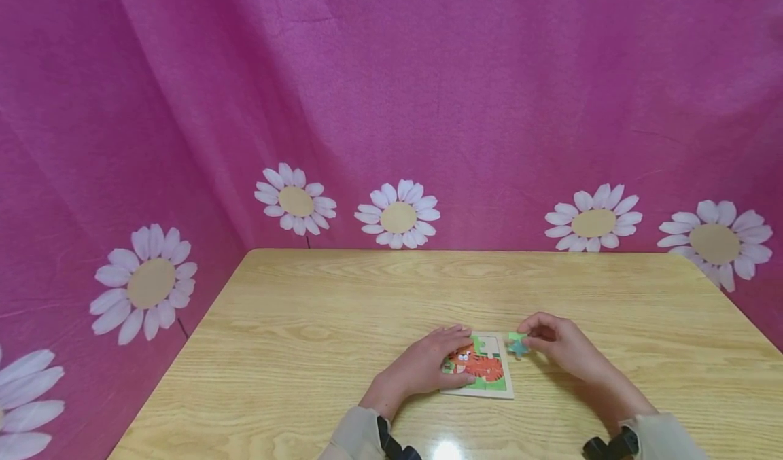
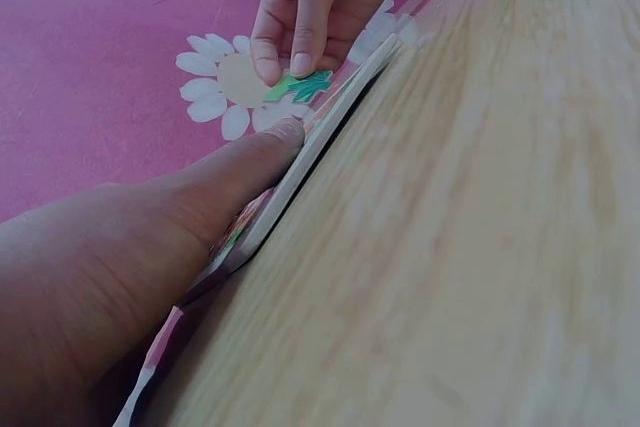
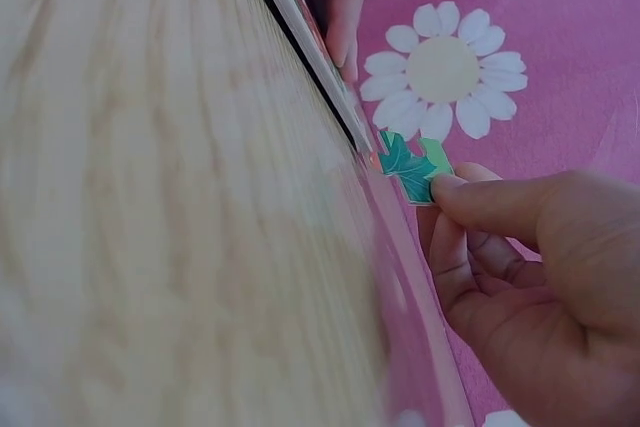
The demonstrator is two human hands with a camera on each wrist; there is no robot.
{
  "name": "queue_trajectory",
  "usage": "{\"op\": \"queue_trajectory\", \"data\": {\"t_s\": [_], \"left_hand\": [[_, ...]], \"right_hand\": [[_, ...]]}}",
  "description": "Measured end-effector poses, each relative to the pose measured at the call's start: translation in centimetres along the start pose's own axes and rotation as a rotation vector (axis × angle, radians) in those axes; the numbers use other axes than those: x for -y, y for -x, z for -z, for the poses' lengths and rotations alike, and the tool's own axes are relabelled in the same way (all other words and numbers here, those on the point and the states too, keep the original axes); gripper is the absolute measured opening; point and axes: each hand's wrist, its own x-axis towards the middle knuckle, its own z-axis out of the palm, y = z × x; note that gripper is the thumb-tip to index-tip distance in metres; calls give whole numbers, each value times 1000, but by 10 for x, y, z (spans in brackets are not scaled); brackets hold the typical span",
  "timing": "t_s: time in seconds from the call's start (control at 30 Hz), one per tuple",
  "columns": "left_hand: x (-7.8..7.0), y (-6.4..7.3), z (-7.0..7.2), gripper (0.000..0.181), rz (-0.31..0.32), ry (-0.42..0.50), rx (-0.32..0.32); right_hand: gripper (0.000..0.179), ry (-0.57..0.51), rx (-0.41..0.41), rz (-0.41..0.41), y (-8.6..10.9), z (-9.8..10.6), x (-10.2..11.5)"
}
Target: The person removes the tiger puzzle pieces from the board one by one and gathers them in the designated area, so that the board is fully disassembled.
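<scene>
A square jigsaw puzzle [image 1: 487, 367] in a pale wooden tray lies on the table, showing an orange striped animal on green. A bare, pale gap shows in its upper right part. My left hand [image 1: 428, 361] rests over the puzzle's left side, thumb and fingers spread across it; in the left wrist view the thumb [image 2: 255, 159] lies along the near edge. Just right of the tray, my right hand [image 1: 564, 344] pinches a green puzzle piece [image 3: 410, 169] with a teal leaf on it between thumb and fingers. The piece is held apart from the tray.
The light wood-grain table [image 1: 293, 324] spreads around both hands. Behind it and to the left hangs a magenta cloth [image 1: 428, 93] printed with white daisies. Dark straps with cameras [image 1: 612, 444] sit at both wrists, over beige sleeves.
</scene>
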Motion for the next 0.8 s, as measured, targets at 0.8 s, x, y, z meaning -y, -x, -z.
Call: {"op": "queue_trajectory", "data": {"t_s": [0.8], "left_hand": [[0,0,-1,64,24,25,7]], "right_hand": [[9,-7,17,3,6,16,-11]]}}
